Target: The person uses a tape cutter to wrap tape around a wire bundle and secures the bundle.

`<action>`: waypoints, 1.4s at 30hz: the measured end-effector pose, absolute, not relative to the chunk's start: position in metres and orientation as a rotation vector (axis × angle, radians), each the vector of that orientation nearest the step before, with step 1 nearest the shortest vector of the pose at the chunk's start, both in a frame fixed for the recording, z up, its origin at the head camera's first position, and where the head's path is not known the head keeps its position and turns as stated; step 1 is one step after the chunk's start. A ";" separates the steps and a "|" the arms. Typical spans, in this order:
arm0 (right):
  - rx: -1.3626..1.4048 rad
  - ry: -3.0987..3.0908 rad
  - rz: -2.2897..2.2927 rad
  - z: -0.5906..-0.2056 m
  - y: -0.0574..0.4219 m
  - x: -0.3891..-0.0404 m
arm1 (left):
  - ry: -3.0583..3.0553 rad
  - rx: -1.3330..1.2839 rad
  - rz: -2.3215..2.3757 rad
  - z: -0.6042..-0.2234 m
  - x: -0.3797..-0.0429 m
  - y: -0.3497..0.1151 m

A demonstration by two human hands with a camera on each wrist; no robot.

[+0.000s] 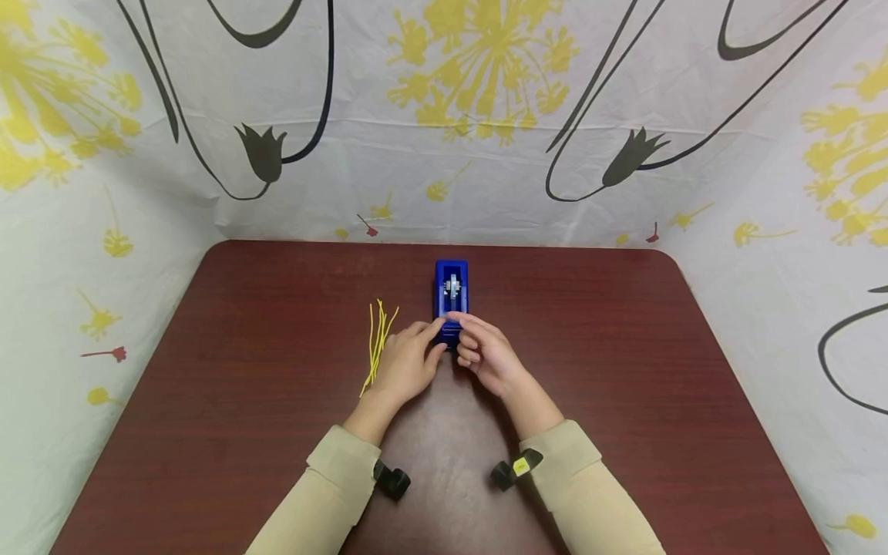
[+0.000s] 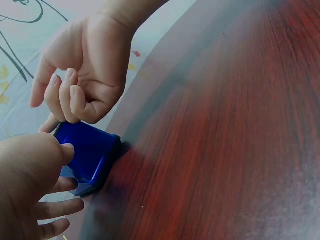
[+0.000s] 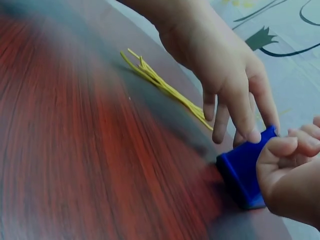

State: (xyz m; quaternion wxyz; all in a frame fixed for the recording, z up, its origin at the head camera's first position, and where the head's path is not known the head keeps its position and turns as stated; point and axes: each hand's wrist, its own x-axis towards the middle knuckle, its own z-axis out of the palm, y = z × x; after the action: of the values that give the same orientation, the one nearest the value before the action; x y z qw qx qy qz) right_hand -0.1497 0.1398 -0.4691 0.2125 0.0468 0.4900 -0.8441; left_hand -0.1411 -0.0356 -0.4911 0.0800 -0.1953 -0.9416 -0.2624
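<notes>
A blue tape dispenser [image 1: 440, 297] stands on the table, its tape roll [image 1: 453, 286] set in the far half. My left hand [image 1: 404, 364] holds the dispenser's near end, index finger at the left top edge and thumb at the front. The other left fingers [image 2: 61, 208] spread beside it. At the cutter end my right hand [image 1: 494, 361] pinches with its index finger and thumb, seemingly on the tape's end; clear tape is hard to make out there. Its remaining fingers [image 2: 67, 95] are curled in. In the right wrist view the dispenser [image 3: 242, 170] is partly covered by both hands.
Several thin yellow strips [image 1: 375, 347] lie in a loose bundle left of the dispenser, close to my left hand. The dark red wooden table [image 1: 590, 331] has rounded far corners. White flower-printed sheeting [image 1: 333, 185] hangs behind it and along both sides.
</notes>
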 end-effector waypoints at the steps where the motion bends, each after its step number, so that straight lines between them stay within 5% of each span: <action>1: 0.168 1.378 -2.346 -0.469 0.138 -0.150 | -2.818 -0.585 -0.783 -0.491 -0.141 -0.035; 11: 0.415 1.464 -2.336 -0.459 0.123 -0.153 | -2.814 -0.573 -0.802 -0.487 -0.143 -0.034; 42: 0.519 1.828 -2.296 -0.462 0.124 -0.146 | -2.748 -0.425 -0.912 -0.487 -0.147 -0.028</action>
State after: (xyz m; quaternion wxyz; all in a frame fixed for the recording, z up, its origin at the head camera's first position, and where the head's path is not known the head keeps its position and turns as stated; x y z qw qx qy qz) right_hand -0.1456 0.1237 -0.4621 0.0807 0.1737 0.6113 -0.7679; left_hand -0.1465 -0.0285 -0.4866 0.1072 -0.1442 -0.9336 -0.3099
